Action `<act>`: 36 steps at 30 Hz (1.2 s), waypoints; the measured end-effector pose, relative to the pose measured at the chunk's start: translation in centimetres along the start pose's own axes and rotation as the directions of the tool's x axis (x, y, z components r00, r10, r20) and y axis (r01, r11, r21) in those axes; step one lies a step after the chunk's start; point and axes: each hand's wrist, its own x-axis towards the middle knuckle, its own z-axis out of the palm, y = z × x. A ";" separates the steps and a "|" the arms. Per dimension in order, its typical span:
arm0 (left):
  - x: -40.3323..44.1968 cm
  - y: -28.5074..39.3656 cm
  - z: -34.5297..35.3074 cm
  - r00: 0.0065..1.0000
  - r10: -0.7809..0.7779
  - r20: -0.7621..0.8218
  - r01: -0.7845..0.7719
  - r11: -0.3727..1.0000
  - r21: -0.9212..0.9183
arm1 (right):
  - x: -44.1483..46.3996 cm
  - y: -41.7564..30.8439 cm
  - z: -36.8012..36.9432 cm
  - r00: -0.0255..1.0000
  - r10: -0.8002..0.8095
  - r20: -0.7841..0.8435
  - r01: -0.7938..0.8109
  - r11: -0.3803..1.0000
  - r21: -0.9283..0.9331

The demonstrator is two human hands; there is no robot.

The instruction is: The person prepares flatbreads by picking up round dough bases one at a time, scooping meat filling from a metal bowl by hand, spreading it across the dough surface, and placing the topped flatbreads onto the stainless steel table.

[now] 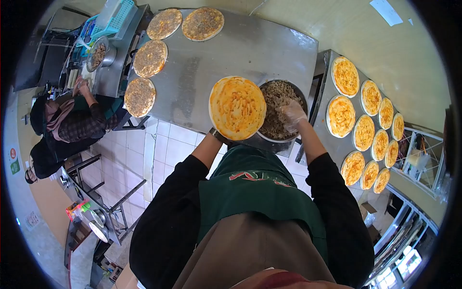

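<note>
A round pizza base (237, 108) spread with orange sauce rests on my left hand (219, 136) near the table's front edge. The base covers most of that hand; a dark wristband shows below its rim. Right beside it stands a large metal bowl (304, 94) of crumbled, cooked minced meat (276, 98). My right hand (292, 115), in a clear plastic glove, is inside the bowl with its fingers curled into the meat. The fingertips are partly buried.
Several meat-topped bases (150, 58) lie along the steel table's (231, 48) left end. Several sauced bases (340, 116) cover another table on the right. At far left a co-worker (82, 115) works at a counter near a metal bowl (109, 55) and a turquoise basket (115, 21).
</note>
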 end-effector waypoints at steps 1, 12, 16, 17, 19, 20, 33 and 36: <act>0.6 -0.1 0.0 1.000 -0.009 0.009 0.009 1.000 -0.015 | -0.7 -0.9 -0.4 0.993 -0.061 0.104 0.025 0.949 0.315; 4.4 -5.7 1.1 0.990 -0.083 0.118 0.098 0.987 -0.130 | -2.3 -7.9 -0.9 0.951 -0.302 0.073 0.281 0.736 -0.616; 4.1 -6.5 0.6 0.989 -0.064 0.137 0.085 0.984 -0.156 | -1.1 -3.8 -1.6 0.871 -0.487 0.062 0.428 0.692 -0.581; 4.0 -6.7 0.5 0.988 -0.057 0.140 0.080 0.983 -0.163 | -1.9 -4.2 -1.8 0.871 -0.486 0.064 0.429 0.692 -0.580; 3.7 -7.0 0.2 0.989 -0.046 0.144 0.071 0.982 -0.174 | -4.8 -5.8 -1.8 0.871 -0.470 0.146 0.484 0.763 -0.428; 3.7 -7.1 0.1 0.988 -0.041 0.147 0.067 0.982 -0.179 | -5.7 -5.3 -0.9 0.870 -0.471 0.146 0.485 0.764 -0.427; 2.8 -7.3 -0.3 0.992 0.017 0.122 0.012 0.972 -0.233 | -9.8 -2.0 3.1 0.657 -0.751 0.062 0.717 0.598 -0.357; 2.6 -7.2 0.1 0.996 0.012 0.093 0.009 0.975 -0.221 | -8.1 1.3 3.0 0.839 -0.525 -0.141 0.434 0.803 -0.409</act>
